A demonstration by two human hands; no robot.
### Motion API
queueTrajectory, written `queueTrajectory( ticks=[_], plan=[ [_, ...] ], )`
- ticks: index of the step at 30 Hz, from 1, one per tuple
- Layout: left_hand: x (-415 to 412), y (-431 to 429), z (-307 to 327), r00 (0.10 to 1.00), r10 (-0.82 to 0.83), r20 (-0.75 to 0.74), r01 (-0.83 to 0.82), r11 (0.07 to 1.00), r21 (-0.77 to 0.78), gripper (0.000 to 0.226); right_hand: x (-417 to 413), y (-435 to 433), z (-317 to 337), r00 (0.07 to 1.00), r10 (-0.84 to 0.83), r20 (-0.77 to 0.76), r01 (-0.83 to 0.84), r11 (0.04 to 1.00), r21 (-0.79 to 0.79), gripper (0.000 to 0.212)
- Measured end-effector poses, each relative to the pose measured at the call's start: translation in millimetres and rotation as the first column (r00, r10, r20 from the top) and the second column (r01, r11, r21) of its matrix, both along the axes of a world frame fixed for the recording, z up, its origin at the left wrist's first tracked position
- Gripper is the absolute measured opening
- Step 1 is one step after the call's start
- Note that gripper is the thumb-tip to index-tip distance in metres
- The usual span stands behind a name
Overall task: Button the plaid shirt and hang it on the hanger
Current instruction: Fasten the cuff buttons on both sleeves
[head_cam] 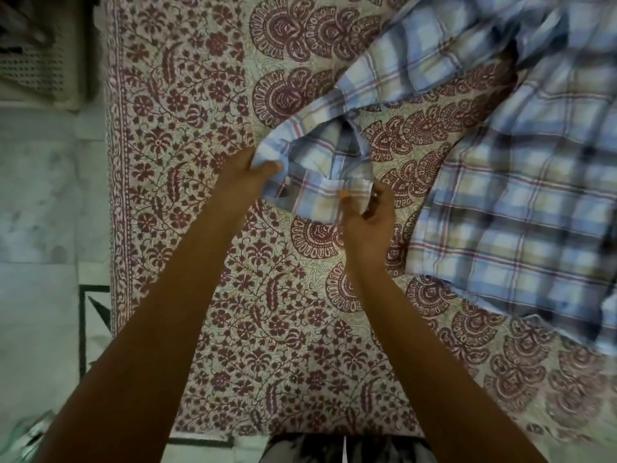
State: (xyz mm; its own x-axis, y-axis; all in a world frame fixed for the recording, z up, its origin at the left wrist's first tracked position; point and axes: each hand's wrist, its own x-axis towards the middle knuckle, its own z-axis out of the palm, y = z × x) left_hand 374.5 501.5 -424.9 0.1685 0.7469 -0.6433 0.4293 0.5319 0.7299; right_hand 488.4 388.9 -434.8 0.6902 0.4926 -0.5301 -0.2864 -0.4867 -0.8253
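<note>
A blue, cream and red plaid shirt lies spread over the right half of a patterned bedspread, blurred at the far right. One sleeve stretches from the shirt down toward me and ends in a cuff at the middle of the view. My left hand pinches the cuff's left edge between thumb and fingers. My right hand pinches the cuff's lower right edge with curled fingers. No hanger is in view.
The bedspread's left edge runs down at about a fifth of the width, with pale marble floor beyond it. A white perforated basket stands at the top left. Dark patterned clothing shows at the bottom edge.
</note>
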Motion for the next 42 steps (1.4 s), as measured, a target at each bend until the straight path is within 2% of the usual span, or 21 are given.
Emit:
queueTrajectory(
  ticks=[2, 4, 6, 8, 10, 12, 15, 17, 21, 25, 28, 31, 34, 38, 42],
  plan=[
    [-10, -7, -17, 0.976, -0.049, -0.21, 0.077, 0.989, 0.125, 0.035, 3, -11, -11, 0.995, -0.01, 0.103, 0.017, 0.997, -0.073, 0.028],
    [-16, -18, -27, 0.931, -0.064, -0.359, 0.166, 0.951, 0.26, 0.037, 5, -19, -22, 0.99, 0.013, 0.139, 0.005, 0.992, -0.128, 0.02],
    [-17, -27, -29, 0.902, -0.056, -0.428, 0.266, 0.853, 0.449, 0.027, 4, -22, -27, 0.989, 0.042, 0.139, -0.022, 0.99, -0.14, 0.011],
    [-14, -37, -27, 0.897, -0.116, -0.428, 0.36, 0.754, 0.55, 0.018, 0, -25, -31, 0.985, 0.062, 0.161, -0.039, 0.989, -0.142, 0.012],
    [-12, -45, -29, 0.882, -0.236, -0.408, 0.443, 0.71, 0.547, 0.016, -6, -27, -32, 0.965, 0.109, 0.238, -0.08, 0.988, -0.128, 0.016],
    [-9, -50, -35, 0.829, -0.336, -0.446, 0.541, 0.685, 0.489, 0.023, -13, -29, -28, 0.926, 0.172, 0.336, -0.15, 0.985, -0.09, 0.016],
    [-4, -56, -44, 0.747, -0.362, -0.557, 0.635, 0.636, 0.439, 0.039, -17, -27, -26, 0.869, 0.241, 0.431, -0.239, 0.969, -0.061, 0.016],
    [-1, -54, -46, 0.755, -0.323, -0.571, 0.619, 0.638, 0.457, 0.035, -16, -23, -23, 0.873, 0.231, 0.43, -0.236, 0.971, -0.042, 0.017],
    [4, -49, -49, 0.841, -0.2, -0.502, 0.481, 0.701, 0.527, 0.015, -12, -22, -19, 0.893, 0.206, 0.4, -0.227, 0.974, 0.005, 0.018],
    [10, -48, -43, 0.876, -0.159, -0.456, 0.391, 0.788, 0.476, 0.01, -13, -23, -17, 0.902, 0.19, 0.387, -0.218, 0.975, 0.03, 0.018],
    [13, -53, -31, 0.935, -0.163, -0.315, 0.307, 0.818, 0.487, 0.007, -15, -23, -20, 0.912, 0.192, 0.363, -0.214, 0.976, 0.023, 0.017],
    [17, -66, -20, 0.966, -0.172, -0.192, 0.246, 0.837, 0.488, 0.005, -18, -22, -22, 0.938, 0.192, 0.289, -0.203, 0.979, 0.008, 0.019],
    [19, -78, -17, 0.977, -0.154, -0.147, 0.206, 0.857, 0.473, 0.008, -18, -22, -22, 0.983, 0.122, 0.136, -0.126, 0.992, 0.021, 0.021],
    [18, -80, -17, 0.985, -0.112, -0.131, 0.164, 0.844, 0.511, 0.009, -17, -22, -22, 0.992, 0.125, 0.016, -0.125, 0.992, 0.016, 0.021],
    [18, -78, -18, 0.958, -0.178, -0.225, 0.281, 0.744, 0.606, 0.01, -12, -21, -20, 0.991, 0.13, -0.016, -0.129, 0.991, 0.043, 0.018]
  ],
)
